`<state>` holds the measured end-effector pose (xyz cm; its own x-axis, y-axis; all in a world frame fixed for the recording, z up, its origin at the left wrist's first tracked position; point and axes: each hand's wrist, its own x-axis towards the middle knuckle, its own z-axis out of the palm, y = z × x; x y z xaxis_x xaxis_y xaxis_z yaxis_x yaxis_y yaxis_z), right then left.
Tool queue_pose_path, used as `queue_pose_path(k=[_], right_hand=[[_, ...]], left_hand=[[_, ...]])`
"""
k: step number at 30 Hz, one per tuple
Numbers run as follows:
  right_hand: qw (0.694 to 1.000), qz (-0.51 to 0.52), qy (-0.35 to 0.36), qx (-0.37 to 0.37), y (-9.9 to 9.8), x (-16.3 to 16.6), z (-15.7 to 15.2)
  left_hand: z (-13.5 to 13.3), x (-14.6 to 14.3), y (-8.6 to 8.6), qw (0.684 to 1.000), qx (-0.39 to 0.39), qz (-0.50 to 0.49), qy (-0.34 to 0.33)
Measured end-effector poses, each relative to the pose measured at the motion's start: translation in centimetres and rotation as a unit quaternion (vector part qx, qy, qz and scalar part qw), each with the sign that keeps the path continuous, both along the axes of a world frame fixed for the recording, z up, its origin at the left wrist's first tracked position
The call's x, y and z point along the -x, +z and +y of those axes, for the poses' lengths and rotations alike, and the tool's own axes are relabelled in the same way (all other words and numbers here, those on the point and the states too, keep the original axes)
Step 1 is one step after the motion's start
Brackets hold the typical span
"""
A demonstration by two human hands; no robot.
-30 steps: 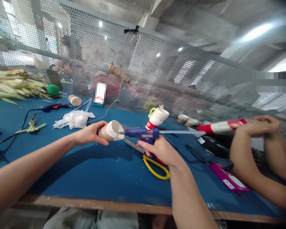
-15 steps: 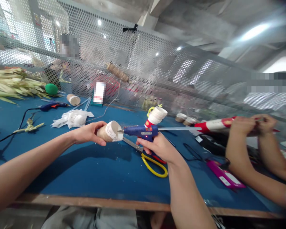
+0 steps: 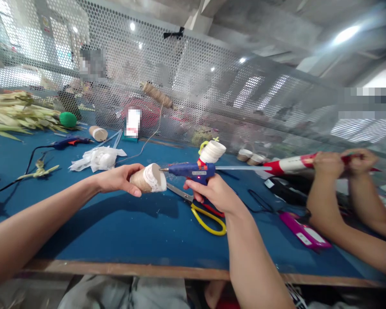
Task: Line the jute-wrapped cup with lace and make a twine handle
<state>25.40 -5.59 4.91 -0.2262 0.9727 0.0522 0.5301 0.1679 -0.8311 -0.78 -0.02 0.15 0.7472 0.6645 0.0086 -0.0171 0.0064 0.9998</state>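
Observation:
My left hand (image 3: 122, 179) is closed round a small twine-wrapped cup (image 3: 144, 179) with a white lace band, tipped on its side with its white end facing right. In my right hand (image 3: 214, 193) is a blue glue gun (image 3: 191, 171), its small light glowing red. The metal nozzle is at the upper edge of the cup's white end; whether it touches, I cannot tell. A long clear glue stick (image 3: 242, 168) sticks out of the gun's back. Below the gun lie scissors (image 3: 209, 219) with one yellow and one red handle, partly hidden by my right hand.
A white crumpled bag (image 3: 99, 159), a second glue gun (image 3: 72, 142), another cup (image 3: 98, 133) and pale husks (image 3: 19, 111) lie left. White rolls (image 3: 213, 151) stand behind my gun. A co-worker's hands (image 3: 344, 163) hold a red-and-white roll at right, near a purple case (image 3: 304, 231).
The glue gun's nozzle has risen slightly, from the middle of the cup's white end to its upper edge. My left hand and the cup have barely moved.

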Motion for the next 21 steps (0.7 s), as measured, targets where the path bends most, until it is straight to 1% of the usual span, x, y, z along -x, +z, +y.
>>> queue_pose_path(k=[2,4,7,10,12,15,18,21], right_hand=[[1.000,-0.005,0.019,0.012,-0.2,-0.2,0.1],[0.999,0.003,0.037,0.021,-0.5,-0.4,0.1],[0.995,0.094,0.036,0.006,-1.0,-0.5,0.2],[0.981,0.195,0.010,-0.006,-1.4,0.0,0.2],[0.973,0.229,-0.002,0.006,-1.6,0.5,0.3],[0.967,0.254,0.002,0.026,-1.7,1.3,0.2],[0.961,0.276,0.002,0.020,-1.8,1.6,0.2],[0.963,0.270,-0.003,0.018,-1.9,1.7,0.3]], left_hand=[[0.0,0.0,0.0,1.000,0.006,-0.008,0.000],[0.1,0.0,-0.1,1.000,-0.009,-0.012,0.019],[0.1,-0.2,-0.3,0.996,-0.048,-0.014,0.076],[-0.2,-0.6,-0.6,0.991,-0.059,-0.021,0.117],[-0.4,-0.9,-0.7,0.991,-0.047,-0.045,0.117],[-0.7,-1.3,-0.6,0.991,-0.009,-0.092,0.094],[-0.9,-1.4,-0.5,0.989,0.028,-0.122,0.081],[-1.0,-1.4,-0.2,0.985,0.028,-0.154,0.077]])
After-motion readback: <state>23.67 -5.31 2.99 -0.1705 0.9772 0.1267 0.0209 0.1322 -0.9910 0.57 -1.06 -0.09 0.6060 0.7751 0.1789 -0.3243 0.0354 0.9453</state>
